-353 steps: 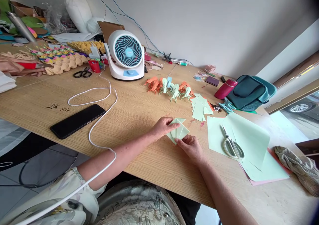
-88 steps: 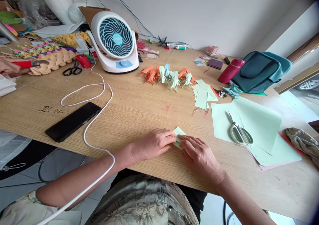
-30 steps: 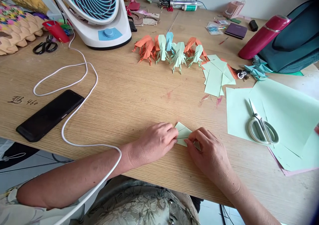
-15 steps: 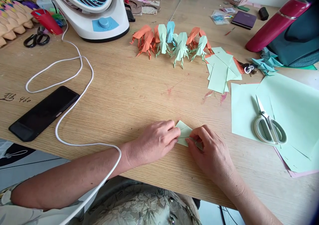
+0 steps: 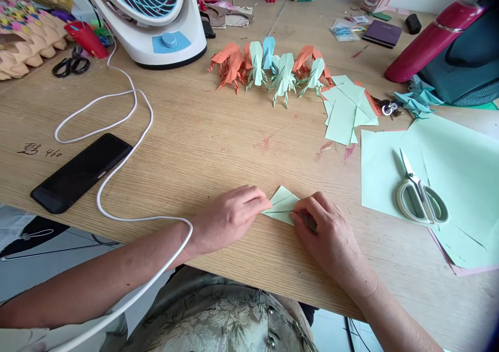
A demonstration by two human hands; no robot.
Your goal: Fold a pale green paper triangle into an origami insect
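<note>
A small folded piece of pale green paper point(image 5: 283, 205) lies flat on the wooden table point(image 5: 218, 149) near its front edge. My left hand point(image 5: 228, 217) presses its fingertips on the paper's left corner. My right hand point(image 5: 327, 232) covers and pinches the paper's right side, hiding that part. Both hands rest on the tabletop.
Folded orange and green paper figures point(image 5: 268, 68) stand in a row behind. Cut green squares point(image 5: 345, 113), large green sheets point(image 5: 456, 175) with scissors point(image 5: 419, 198) lie right. A black phone point(image 5: 80, 172), white cable point(image 5: 117, 133), fan point(image 5: 156, 19), red bottle point(image 5: 432, 40) and teal bag point(image 5: 463, 66) surround.
My left hand has slid slightly left, uncovering more of the green paper's left corner. My right hand stays on the paper's right side. The view shifted a little.
</note>
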